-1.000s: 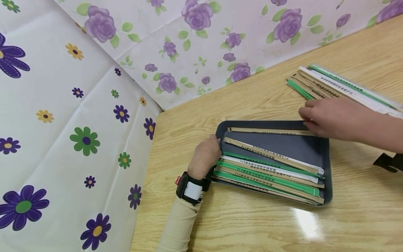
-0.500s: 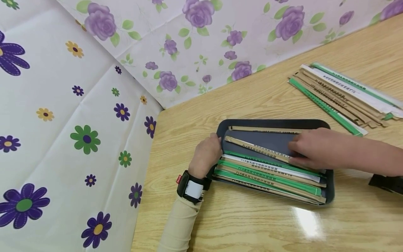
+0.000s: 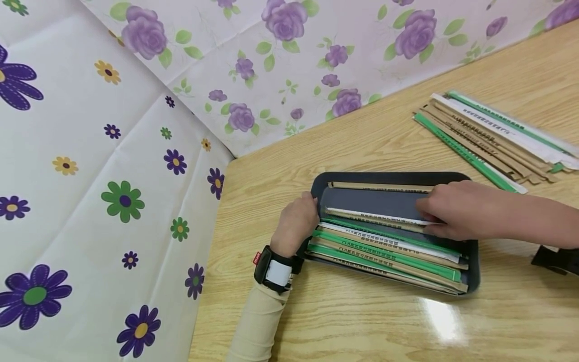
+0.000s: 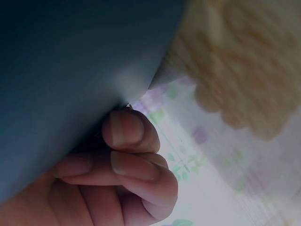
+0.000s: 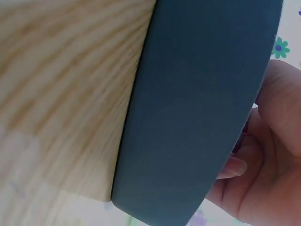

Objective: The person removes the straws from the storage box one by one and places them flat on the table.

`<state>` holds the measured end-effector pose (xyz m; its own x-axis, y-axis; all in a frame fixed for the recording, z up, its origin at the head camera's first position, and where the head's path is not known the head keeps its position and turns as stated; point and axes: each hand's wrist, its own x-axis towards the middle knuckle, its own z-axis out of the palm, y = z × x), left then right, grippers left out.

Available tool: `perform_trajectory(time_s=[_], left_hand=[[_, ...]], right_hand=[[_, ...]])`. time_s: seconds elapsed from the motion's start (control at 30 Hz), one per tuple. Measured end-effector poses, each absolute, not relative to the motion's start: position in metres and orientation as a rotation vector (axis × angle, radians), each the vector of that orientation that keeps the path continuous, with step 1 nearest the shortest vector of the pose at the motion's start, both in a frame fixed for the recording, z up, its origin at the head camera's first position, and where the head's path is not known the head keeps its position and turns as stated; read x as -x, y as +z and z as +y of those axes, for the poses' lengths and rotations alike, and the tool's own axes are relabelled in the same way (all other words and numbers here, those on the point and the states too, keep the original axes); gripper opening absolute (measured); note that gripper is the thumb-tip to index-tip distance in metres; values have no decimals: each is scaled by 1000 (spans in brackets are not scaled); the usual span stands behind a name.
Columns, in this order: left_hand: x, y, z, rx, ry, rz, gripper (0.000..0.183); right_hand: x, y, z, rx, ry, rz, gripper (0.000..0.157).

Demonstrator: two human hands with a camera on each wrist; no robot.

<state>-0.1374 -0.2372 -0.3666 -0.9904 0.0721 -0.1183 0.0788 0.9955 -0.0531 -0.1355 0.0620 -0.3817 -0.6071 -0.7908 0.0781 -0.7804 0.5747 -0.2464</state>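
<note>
A dark grey rectangular tray point(image 3: 371, 200) lies on the table with several paper-wrapped straws point(image 3: 384, 246) in brown, green and white lined up along its near side. My left hand point(image 3: 296, 221) grips the tray's left end; in the left wrist view its curled fingers point(image 4: 141, 174) press against the tray wall. Reaching in over the right end, my right hand point(image 3: 457, 208) pinches the right end of a white and brown pair of wrapped straws point(image 3: 375, 217). One brown wrapped straw point(image 3: 380, 186) lies alone along the far wall. The tray wall point(image 5: 188, 108) hides most right fingertips in the right wrist view.
A loose fan of more wrapped straws point(image 3: 493, 133) lies on the wooden table point(image 3: 344, 322) at the back right. Flowered sheets point(image 3: 289, 65) hang behind and to the left. A black object point(image 3: 556, 259) shows below the right forearm.
My right hand has moved from the tray's far right corner into it and taken hold of the slanted straws. They have swung nearer to parallel with the row. The left hand stays put.
</note>
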Motion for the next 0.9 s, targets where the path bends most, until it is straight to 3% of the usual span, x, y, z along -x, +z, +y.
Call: perform_trajectory(time_s=[0.77,0.9], left_hand=[[137,-367,-237,-98,-69,3021,29],[136,-365,-237,-120,-83,3024,30]], right_hand=[[156,-357,82,1422,-520,2932,33],[163,-353,91,1296,-485,3012,34]])
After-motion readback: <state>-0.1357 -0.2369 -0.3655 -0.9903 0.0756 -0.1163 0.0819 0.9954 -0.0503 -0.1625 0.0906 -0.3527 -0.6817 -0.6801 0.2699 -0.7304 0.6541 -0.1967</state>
